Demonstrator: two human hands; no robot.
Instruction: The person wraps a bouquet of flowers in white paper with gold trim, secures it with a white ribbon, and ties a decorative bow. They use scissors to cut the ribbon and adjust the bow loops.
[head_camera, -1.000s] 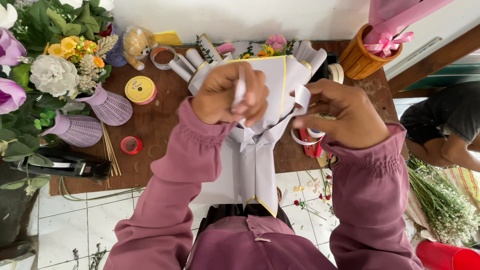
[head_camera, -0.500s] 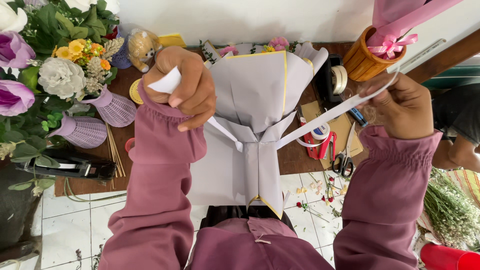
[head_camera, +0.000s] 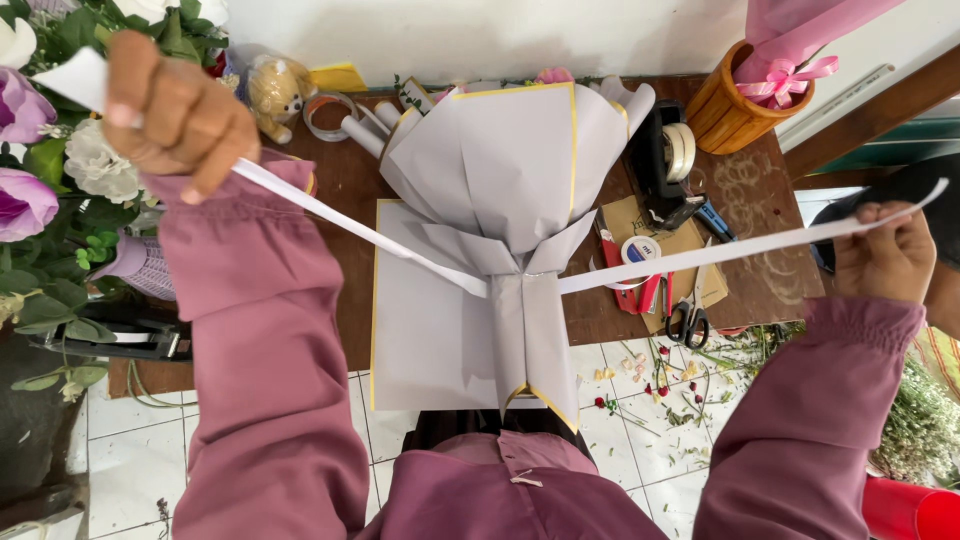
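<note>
Where white ribbon cinches it, the grey-wrapped bouquet narrows.

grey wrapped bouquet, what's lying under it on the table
Under the grey wrapped bouquet lies a flat grey sheet with a yellow edge on the brown table. Whatever sits beneath the bouquet's middle is covered.

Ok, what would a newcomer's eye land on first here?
The grey wrapped bouquet at centre, cinched at its neck by a white ribbon. The left hand and right hand pull the ribbon's ends wide apart. Purple and white flowers crowd the left edge.
</note>
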